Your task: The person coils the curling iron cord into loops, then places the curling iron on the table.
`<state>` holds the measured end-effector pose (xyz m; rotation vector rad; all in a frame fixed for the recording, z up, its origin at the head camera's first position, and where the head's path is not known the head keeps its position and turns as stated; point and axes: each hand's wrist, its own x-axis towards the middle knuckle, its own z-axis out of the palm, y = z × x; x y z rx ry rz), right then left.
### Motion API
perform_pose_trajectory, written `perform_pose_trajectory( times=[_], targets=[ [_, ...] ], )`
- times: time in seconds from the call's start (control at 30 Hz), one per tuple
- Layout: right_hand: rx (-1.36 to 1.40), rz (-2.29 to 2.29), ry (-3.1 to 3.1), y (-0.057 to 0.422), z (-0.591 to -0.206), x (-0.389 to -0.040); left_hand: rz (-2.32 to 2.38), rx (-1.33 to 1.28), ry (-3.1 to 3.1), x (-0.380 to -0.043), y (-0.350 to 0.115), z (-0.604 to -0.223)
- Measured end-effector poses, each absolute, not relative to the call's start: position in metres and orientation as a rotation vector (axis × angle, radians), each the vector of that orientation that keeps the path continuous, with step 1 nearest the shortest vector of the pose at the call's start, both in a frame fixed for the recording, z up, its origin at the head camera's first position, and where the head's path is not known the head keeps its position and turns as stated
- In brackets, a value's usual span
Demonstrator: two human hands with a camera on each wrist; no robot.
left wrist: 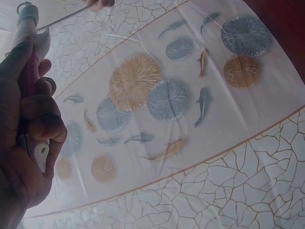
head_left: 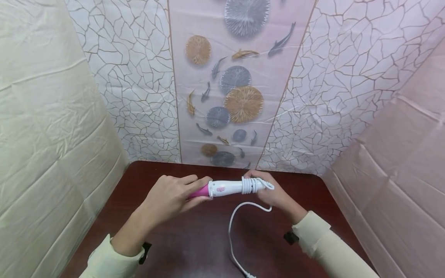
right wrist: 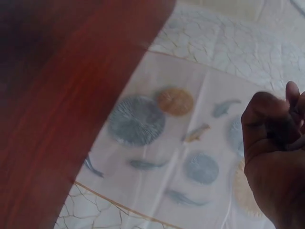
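In the head view my left hand [head_left: 174, 193] grips the pink barrel of a hair styling iron [head_left: 226, 188], held level above the table. Its white handle carries a small pink switch and points right. White cord [head_left: 248, 185] is wound in several coils round the handle's end. My right hand [head_left: 272, 191] is behind that end, fingers curled at the cord and partly hidden by the coils. In the left wrist view, the fingers of my left hand [left wrist: 35, 114] wrap the barrel. The right wrist view shows my right hand [right wrist: 276, 148] with bent fingers.
A loose length of cord [head_left: 230, 227] hangs from near my right hand, down to a white plug [head_left: 249, 275] at the front. Below is a dark red-brown table [head_left: 194, 239]. Patterned sheeting [head_left: 222, 92] stands behind it, with pale cloth walls [head_left: 45, 146] at both sides.
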<state>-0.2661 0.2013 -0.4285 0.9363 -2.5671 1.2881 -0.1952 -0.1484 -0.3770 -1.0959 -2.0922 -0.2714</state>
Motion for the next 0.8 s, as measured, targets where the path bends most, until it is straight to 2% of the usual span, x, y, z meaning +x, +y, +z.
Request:
perform_pose_trajectory(
  times=[0.17,0.4,0.6,0.8],
  targets=[
    [0.955,0.967,-2.619,0.197,-0.44,-0.248,-0.276,-1.072,-2.109,-0.196,-0.149,-0.377],
    [1.36,0.881,-2.328,0.192,-0.44,-0.234,-0.327,-1.043,-2.138,-0.198,-0.149,-0.377],
    [1.444,0.56,-2.186,0.188,-0.431,-0.217,-0.332,-1.003,-2.177,-0.2,-0.15,-0.378],
    [1.506,0.43,-2.073,0.182,-0.412,-0.2,-0.322,-0.961,-2.237,-0.202,-0.15,-0.38]
  ],
)
